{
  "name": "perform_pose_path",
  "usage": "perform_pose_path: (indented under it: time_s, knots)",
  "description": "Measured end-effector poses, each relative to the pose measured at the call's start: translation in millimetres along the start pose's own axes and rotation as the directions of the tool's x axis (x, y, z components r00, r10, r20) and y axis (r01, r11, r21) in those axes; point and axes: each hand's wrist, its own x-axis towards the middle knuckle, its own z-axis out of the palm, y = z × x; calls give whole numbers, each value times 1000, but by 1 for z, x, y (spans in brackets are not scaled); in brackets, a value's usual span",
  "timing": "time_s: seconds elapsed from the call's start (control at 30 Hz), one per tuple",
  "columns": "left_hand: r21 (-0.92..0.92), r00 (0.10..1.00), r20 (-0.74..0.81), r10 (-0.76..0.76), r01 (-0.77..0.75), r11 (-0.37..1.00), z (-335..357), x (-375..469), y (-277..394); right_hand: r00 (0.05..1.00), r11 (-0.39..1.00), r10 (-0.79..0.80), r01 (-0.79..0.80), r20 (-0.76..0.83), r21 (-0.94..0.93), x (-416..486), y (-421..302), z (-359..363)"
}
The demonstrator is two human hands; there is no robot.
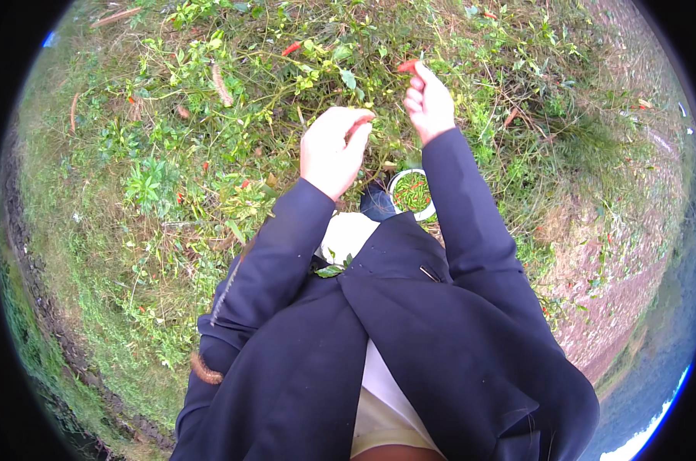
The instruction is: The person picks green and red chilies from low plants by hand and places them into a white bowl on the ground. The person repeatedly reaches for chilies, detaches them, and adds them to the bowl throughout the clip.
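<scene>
My right hand [431,104] pinches a red chili pepper [407,66] between thumb and forefinger, above the leafy chili plants [325,63]. Left of it, my left hand [333,152] is curled, its thumb close to the bent fingers. A reddish patch shows between them, but whether it is a pepper is unclear. Below my right hand, partly covered by the right sleeve, stands a white bucket [393,187] filled with small green and red chilies [412,192].
Another red chili [291,48] hangs among the stems ahead. Weeds and dry grass [152,230] surround me. Brown bare soil [601,311] lies to the right. A loose green leaf [329,271] rests against my dark jacket [302,346], and a furry seed head [205,370] touches the left sleeve.
</scene>
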Motion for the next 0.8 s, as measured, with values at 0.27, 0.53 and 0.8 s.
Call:
perform_pose_path:
  time_s: [0.27,0.53,0.8]
  knots:
    - [-260,740,553,-382,589,765,20,31,-6,962,898,190,-89,197,-431,-128,12,-15]
    - [-321,585,749,-313,732,600,40,6,-1,949,893,278,-198,150,-404,-150,3,-28]
    - [-9,829,513,-221,263,965,43,-2,2,945,385,182,186,272,-904,-146,-4,-41]
